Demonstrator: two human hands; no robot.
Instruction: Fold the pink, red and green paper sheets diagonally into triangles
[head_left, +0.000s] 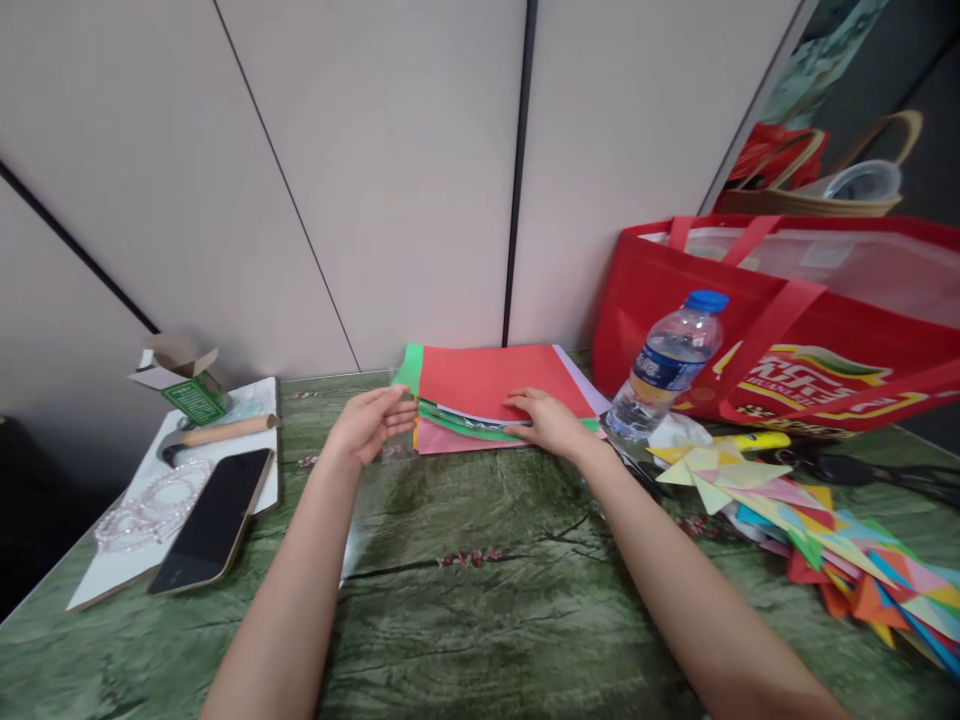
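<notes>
A stack of coloured paper (495, 375) lies against the panelled wall, with a red sheet on top and green, pink and lilac edges showing. The red sheet's front edge is raised above the green and pink sheets below. My right hand (551, 422) holds that front edge towards its right side, some fingers on the red surface and others lower at the edge. By the stack's left front corner is my left hand (369, 425), palm turned inward, fingers stretched out. It holds nothing; whether its fingertips touch the paper is hard to tell.
Right of the stack stand a water bottle (666, 365) and a red bag (795, 330). Folded coloured paper pieces (847, 540) lie at front right. On the left, a white board (112, 575) bears a phone (214, 520), a hammer (225, 431), a beaded strand (154, 507) and a small green box (196, 398).
</notes>
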